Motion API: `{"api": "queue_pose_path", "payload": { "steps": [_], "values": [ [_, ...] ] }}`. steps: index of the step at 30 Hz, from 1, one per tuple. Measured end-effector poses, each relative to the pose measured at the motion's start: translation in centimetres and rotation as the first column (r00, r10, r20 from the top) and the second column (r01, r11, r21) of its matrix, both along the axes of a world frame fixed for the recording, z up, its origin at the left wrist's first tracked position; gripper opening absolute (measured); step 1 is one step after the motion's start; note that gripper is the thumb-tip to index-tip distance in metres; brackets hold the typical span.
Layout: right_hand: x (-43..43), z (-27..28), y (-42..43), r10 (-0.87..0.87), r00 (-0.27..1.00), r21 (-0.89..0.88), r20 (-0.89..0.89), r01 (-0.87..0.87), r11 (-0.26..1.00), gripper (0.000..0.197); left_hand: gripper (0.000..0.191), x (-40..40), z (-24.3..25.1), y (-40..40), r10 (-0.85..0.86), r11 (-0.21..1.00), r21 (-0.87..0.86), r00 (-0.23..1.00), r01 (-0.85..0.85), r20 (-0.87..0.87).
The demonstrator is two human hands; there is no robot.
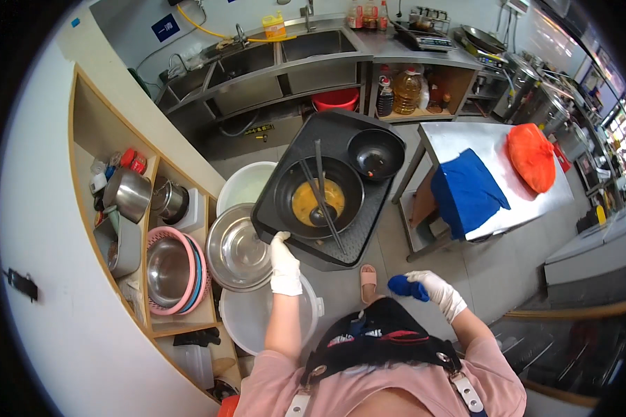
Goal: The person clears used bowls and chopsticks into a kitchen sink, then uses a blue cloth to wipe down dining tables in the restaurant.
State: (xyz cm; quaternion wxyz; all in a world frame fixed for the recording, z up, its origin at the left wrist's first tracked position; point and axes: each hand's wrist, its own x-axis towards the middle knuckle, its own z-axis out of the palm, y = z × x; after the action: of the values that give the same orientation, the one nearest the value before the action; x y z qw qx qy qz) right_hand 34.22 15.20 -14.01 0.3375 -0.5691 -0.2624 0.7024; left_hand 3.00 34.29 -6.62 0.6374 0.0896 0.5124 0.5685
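My left hand (285,265), in a white glove, grips the near left corner of a black serving tray (305,135). A large black bowl (284,180) on the tray holds yellow soup (302,200), a ladle (323,215) and a pair of chopsticks (313,182) laid across it. Beyond it on the tray, to the right, sits a smaller black bowl (375,151) with food scraps. What carries the tray's weight is hidden. In my right hand (438,292), also gloved, is a bunched blue cloth (408,287), held low beside my apron (381,333).
Metal basins (235,245) and white tubs (266,318) stand left, beside a wooden shelf (180,326). At right, a steel table (501,213) bears a blue cloth (467,193) and a red plastic bag (532,156). Sinks (318,44) line the back wall.
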Motion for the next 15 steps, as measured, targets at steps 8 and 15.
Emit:
{"api": "queue_pose_path", "payload": {
  "steps": [8, 15],
  "values": [
    [7.8, 0.4, 24.0, -0.172, 0.981, -0.066, -0.094, 0.166, 0.984, 0.032, 0.031, -1.8, 0.4, 13.2, 0.098, 0.993, 0.057, 0.985, -0.107, 0.139],
    [8.2, 3.2, 47.1, -0.225, 0.962, 0.095, -0.152, 0.241, 0.966, 0.029, 0.037, -6.2, -3.4, 26.0, -0.012, 0.995, 0.099, 0.999, 0.009, 0.033]
  ]
}}
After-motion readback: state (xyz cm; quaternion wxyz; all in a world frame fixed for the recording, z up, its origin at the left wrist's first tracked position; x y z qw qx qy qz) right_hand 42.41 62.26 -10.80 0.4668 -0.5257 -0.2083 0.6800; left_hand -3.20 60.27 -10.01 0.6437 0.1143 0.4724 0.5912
